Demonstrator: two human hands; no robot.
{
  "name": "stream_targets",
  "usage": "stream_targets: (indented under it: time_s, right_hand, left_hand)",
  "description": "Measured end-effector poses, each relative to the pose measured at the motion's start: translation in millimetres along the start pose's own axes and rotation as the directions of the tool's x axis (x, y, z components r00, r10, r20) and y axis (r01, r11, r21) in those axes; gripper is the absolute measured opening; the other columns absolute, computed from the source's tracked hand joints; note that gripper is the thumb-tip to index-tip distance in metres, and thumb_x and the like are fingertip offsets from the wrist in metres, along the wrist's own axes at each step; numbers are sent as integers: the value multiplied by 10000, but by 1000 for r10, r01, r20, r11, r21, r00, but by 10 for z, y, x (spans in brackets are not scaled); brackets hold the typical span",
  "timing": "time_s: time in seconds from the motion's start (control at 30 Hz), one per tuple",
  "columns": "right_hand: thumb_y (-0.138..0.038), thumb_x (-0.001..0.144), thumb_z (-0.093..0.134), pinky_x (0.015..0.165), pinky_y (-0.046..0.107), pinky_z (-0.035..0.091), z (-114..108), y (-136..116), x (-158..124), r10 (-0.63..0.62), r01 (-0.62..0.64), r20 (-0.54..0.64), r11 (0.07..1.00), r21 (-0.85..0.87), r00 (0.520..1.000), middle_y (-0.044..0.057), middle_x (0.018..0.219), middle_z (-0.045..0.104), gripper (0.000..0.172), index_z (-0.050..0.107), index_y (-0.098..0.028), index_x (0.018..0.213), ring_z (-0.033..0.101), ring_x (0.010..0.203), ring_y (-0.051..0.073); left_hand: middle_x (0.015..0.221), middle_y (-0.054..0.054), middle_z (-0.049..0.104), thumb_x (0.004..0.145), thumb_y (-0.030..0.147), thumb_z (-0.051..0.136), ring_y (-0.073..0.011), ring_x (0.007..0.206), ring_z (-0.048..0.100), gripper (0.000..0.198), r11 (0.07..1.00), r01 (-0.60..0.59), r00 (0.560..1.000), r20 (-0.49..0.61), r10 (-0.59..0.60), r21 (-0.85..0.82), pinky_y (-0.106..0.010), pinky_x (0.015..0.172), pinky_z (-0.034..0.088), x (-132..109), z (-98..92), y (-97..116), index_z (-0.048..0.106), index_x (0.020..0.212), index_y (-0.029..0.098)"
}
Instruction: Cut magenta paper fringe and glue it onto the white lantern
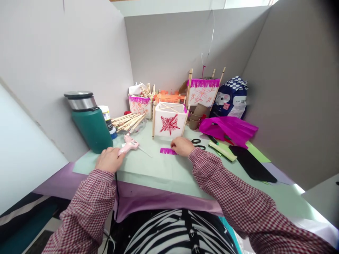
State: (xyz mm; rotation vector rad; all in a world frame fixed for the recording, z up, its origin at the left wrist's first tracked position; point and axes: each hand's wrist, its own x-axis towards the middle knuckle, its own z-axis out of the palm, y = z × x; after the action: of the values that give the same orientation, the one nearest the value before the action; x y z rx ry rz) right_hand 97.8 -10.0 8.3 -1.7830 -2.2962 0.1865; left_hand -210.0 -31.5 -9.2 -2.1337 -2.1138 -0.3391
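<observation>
My left hand (pixel 109 158) is closed around the handle of a pink hot glue gun (pixel 130 144), which lies low over the table with its nozzle end away from me. Its black cord drops over the table's front edge. With curled fingers, my right hand (pixel 183 146) grips the right end of a short purple fringed paper strip (pixel 166 151) on the tabletop; the hand covers that end. Just behind the strip stands a white box-shaped lantern (pixel 169 121) with wooden stick corners and a red star-like drawing on its front.
A green bottle (pixel 91 128) stands at the left, beside bundled wooden sticks (pixel 129 121). Black scissors (pixel 198 144), purple paper (pixel 227 128) and a black phone-like slab (pixel 251 163) lie at the right. Other decorated lanterns (pixel 203 93) stand behind. Grey partitions (pixel 185 46) enclose the table.
</observation>
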Motion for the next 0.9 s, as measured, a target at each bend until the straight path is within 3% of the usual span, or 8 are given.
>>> stream_targets:
  time_s: [0.17, 0.27, 0.43, 0.57, 0.67, 0.77, 0.83, 0.9]
  right_hand:
    - [-155, 676, 639, 633, 276, 416, -32, -44, 114, -6, 8, 99, 1000, -19, 995, 94, 813, 667, 50, 677, -177, 698, 600, 773, 221]
    - [-159, 702, 616, 636, 265, 409, -126, -1, 105, -91, 90, 101, 996, 19, 991, 84, 813, 658, 43, 644, -179, 676, 583, 743, 196]
    - [-174, 781, 528, 669, 244, 399, -391, 77, 10, -287, 283, -5, 940, 192, 958, 38, 772, 618, 98, 566, -186, 692, 530, 721, 151]
    - [-255, 813, 513, 716, 253, 413, -613, 78, -110, -357, 342, -55, 822, 455, 932, 11, 789, 582, 95, 527, -181, 755, 511, 742, 134]
    - [-287, 824, 503, 814, 283, 420, -733, 40, -191, -368, 370, -156, 633, 680, 917, 18, 920, 582, 106, 502, -191, 779, 529, 867, 136]
    - [-272, 820, 507, 879, 316, 413, -790, -15, -227, -347, 407, -262, 463, 787, 901, 28, 1004, 575, 93, 490, -197, 768, 527, 969, 144]
    - [-261, 817, 512, 904, 332, 406, -800, -53, -226, -339, 419, -290, 420, 805, 895, 31, 1023, 573, 81, 491, -201, 767, 518, 1017, 150]
    - [-251, 814, 519, 924, 342, 397, -799, -87, -221, -334, 425, -300, 414, 805, 893, 31, 1028, 571, 76, 489, -204, 762, 502, 1064, 156]
  left_hand:
    - [1013, -154, 607, 815, 454, 381, -295, 980, 525, 471, 999, -9, 986, -167, 2, -46, -379, 827, 391, -68, -90, 79, 624, 1064, 136]
    - [964, -112, 638, 816, 429, 408, -243, 899, 564, 406, 969, -90, 966, -257, 29, -228, -344, 808, 413, -147, -198, 311, 643, 992, 148]
    - [883, -46, 685, 800, 392, 465, -179, 761, 598, 301, 760, -230, 973, -152, 174, -608, -302, 714, 454, -234, -259, 812, 659, 897, 185]
    - [832, -54, 686, 773, 351, 514, -174, 729, 588, 247, 618, -206, 976, -117, 181, -758, -319, 708, 462, -201, -208, 1098, 662, 849, 169]
    - [850, -73, 673, 744, 304, 568, -163, 721, 578, 220, 403, -39, 985, 32, 168, -914, -298, 660, 463, -209, -174, 1271, 653, 863, 141]
    - [885, -83, 651, 769, 314, 575, -129, 680, 559, 250, 2, 280, 932, 272, 240, -960, -264, 610, 454, -316, -171, 1441, 629, 927, 128]
    - [899, -96, 642, 821, 383, 518, -117, 657, 557, 306, -254, 540, 812, 418, 406, -802, -269, 619, 461, -425, -190, 1540, 626, 929, 118]
    - [889, -116, 641, 855, 480, 431, -123, 637, 563, 438, -364, 725, 669, 473, 574, -585, -285, 612, 469, -526, -222, 1616, 631, 922, 96]
